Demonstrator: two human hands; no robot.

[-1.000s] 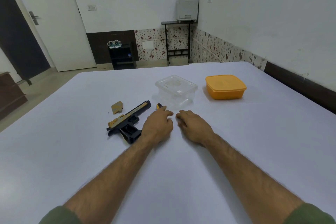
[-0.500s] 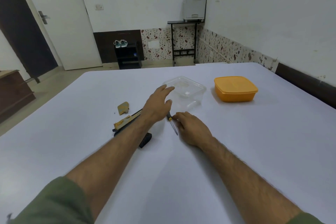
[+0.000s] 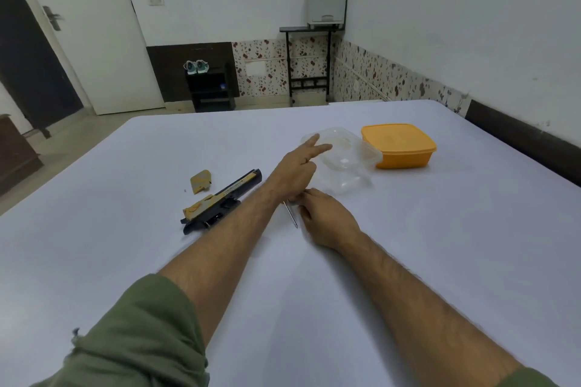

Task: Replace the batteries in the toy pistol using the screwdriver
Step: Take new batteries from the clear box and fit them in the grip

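The black and gold toy pistol (image 3: 220, 199) lies on the white table, its grip end partly hidden under my left forearm. A loose gold cover piece (image 3: 200, 181) rests just beyond it. The screwdriver (image 3: 291, 215) lies between my hands; only its thin metal shaft shows, the handle hidden under my left wrist. My left hand (image 3: 295, 170) stretches forward, fingers on the near-left corner of the clear container's lid (image 3: 349, 148), which sits tilted and shifted off the clear container (image 3: 345, 185). My right hand (image 3: 327, 217) lies palm down, fingertips beside the screwdriver's handle end.
A lidded orange container (image 3: 399, 148) stands right of the clear one. The table (image 3: 408, 261) runs along the wall on the right. Beyond its far edge are a door, a dark shoe stand and a black side table.
My left hand rose from beside the pistol and moved forward-right to the clear container, whose lid now sits tilted and shifted right. The right hand stayed near the uncovered screwdriver.
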